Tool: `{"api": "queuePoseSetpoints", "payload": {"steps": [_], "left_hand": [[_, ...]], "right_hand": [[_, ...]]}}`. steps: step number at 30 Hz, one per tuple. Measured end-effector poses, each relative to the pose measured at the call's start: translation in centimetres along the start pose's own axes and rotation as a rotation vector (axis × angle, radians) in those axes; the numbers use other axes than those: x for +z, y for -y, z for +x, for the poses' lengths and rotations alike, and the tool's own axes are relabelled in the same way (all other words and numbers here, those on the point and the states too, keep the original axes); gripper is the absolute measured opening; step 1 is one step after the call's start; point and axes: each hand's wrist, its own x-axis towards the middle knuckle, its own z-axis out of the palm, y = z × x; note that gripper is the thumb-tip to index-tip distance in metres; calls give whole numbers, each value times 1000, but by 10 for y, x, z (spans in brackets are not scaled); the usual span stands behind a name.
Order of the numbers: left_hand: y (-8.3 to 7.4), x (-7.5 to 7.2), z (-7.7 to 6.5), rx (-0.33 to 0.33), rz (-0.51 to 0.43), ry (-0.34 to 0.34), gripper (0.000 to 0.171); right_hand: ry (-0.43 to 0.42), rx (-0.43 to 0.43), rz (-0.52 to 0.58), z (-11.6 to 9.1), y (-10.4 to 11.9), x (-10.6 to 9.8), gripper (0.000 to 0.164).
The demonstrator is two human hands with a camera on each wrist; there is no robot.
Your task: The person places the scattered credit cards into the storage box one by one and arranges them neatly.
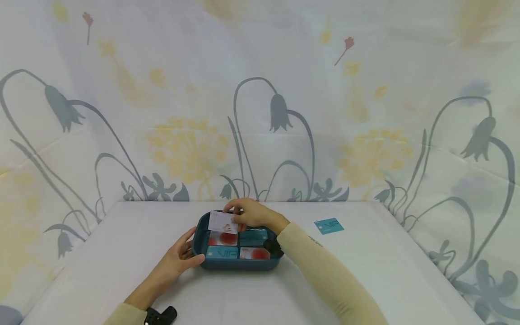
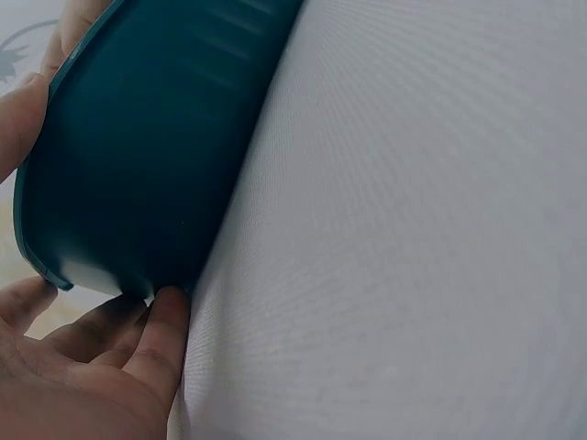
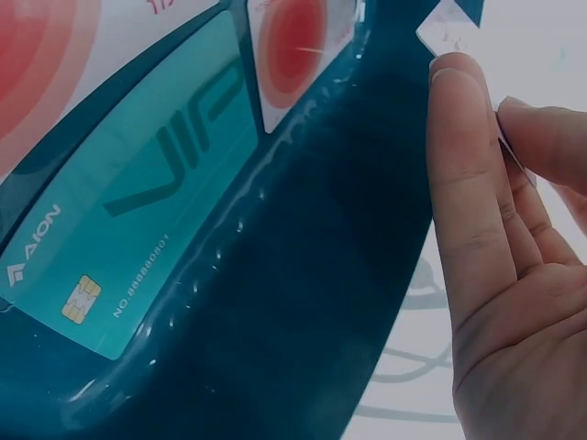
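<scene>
A dark teal tray (image 1: 239,265) stands on the white table, with several cards lying flat in it. My left hand (image 1: 178,257) holds its left end, thumb at the rim and fingers against the outer wall; the left wrist view shows the fingertips (image 2: 168,316) touching that wall. Over the tray's back left part, my right hand (image 1: 252,213) pinches a pale pinkish-white card (image 1: 222,222) between thumb and fingers. Below it lie a teal VIP card (image 1: 222,252), a red-and-white card (image 1: 222,239), another teal card (image 1: 253,237) and a second red-and-white card (image 1: 254,253).
A separate teal VIP card (image 1: 329,225) lies on the white table (image 1: 406,280), right of the tray. Behind the table hangs a pale cloth (image 1: 260,149) printed with grey and yellow flowers. A black band (image 1: 160,315) sits on the left wrist.
</scene>
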Motion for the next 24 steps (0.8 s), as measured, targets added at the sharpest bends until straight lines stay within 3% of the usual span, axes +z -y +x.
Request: {"api": "queuePoseSetpoints", "payload": {"steps": [24], "left_hand": [[-2,-1,-1,13,3,11,81]], "right_hand": [[72,35,-7,5,-14,16,31]]}}
